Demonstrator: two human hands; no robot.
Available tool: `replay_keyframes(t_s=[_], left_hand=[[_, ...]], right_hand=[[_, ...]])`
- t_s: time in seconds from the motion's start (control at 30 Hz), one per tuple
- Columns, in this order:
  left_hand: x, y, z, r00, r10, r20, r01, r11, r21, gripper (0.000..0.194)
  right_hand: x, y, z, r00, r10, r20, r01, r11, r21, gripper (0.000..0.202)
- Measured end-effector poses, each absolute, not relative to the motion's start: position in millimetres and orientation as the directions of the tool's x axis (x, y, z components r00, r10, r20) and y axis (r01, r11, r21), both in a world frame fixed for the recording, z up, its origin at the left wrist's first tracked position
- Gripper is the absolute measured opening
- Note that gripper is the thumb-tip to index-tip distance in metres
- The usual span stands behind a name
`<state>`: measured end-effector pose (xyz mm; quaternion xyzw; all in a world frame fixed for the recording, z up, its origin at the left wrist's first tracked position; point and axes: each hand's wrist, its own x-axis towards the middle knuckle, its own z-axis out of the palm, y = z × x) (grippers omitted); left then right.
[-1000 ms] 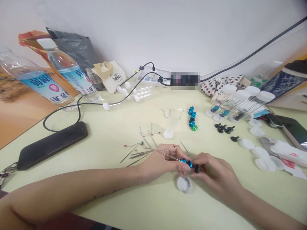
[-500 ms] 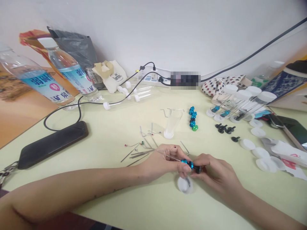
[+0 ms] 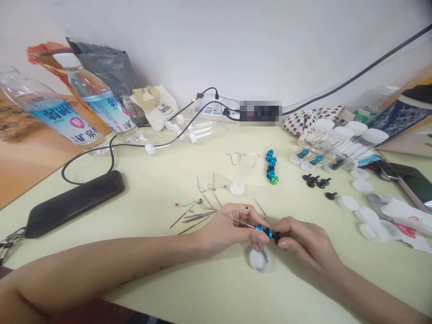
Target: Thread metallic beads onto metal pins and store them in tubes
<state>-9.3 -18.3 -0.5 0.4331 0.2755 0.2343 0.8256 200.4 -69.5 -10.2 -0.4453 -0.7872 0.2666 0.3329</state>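
Note:
Pinched in my left hand (image 3: 238,225) is a blue metal part (image 3: 263,231) with thin wires running from it to the upper left. The fingertips of my right hand (image 3: 300,238) are closed on a black screw (image 3: 277,237) at the blue part's right end. Just below my left fingers sits a small white cap (image 3: 259,260) with metal bits in it. Thin metal rods (image 3: 195,218) and bead-tipped wires lie left of my left hand. Beyond the hands stands a clear tube (image 3: 243,173) holding bent wires, beside a row of blue, black and green parts (image 3: 271,167).
Black screws (image 3: 313,181) and white caps (image 3: 348,203) lie at the right, near capped tubes (image 3: 342,135). A power bank (image 3: 76,202), cable and water bottles (image 3: 104,101) are at the left. A power strip (image 3: 216,108) lies along the wall.
My right fingers have shifted slightly around the black screw, and less of the screw shows. My left hand holds nearly the same position.

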Motion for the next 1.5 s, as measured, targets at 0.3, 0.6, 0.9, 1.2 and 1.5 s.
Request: replay_keyframes(t_s=[0.3, 0.6, 0.9, 1.2, 1.5], left_hand=[[-9.8, -18.7, 1.2, 0.726, 0.635, -0.265, -0.139, 0.512, 0.848, 0.020], [-10.4, -17.8, 0.8, 0.729, 0.632, -0.263, -0.132, 0.507, 0.852, 0.021], [-9.9, -17.8, 1.3, 0.719, 0.648, -0.253, -0.146, 0.496, 0.856, 0.018], [-10.6, -18.3, 1.0, 0.728, 0.630, -0.270, -0.119, 0.504, 0.856, 0.022], [-10.5, -17.7, 0.2, 0.721, 0.636, -0.274, -0.112, 0.497, 0.860, 0.020]], right_hand=[[196.9, -70.5, -3.7, -0.402, 0.877, 0.265, 0.447, 0.440, -0.779, 0.014], [196.3, -70.3, -3.6, -0.390, 0.871, 0.298, 0.479, 0.468, -0.742, 0.006], [195.6, -71.2, -9.2, -0.367, 0.859, 0.357, 0.488, 0.504, -0.712, 0.008], [197.5, -68.8, -6.7, -0.397, 0.862, 0.314, 0.494, 0.489, -0.719, 0.015], [196.2, -70.6, -9.7, -0.361, 0.865, 0.350, 0.494, 0.495, -0.714, 0.009]])
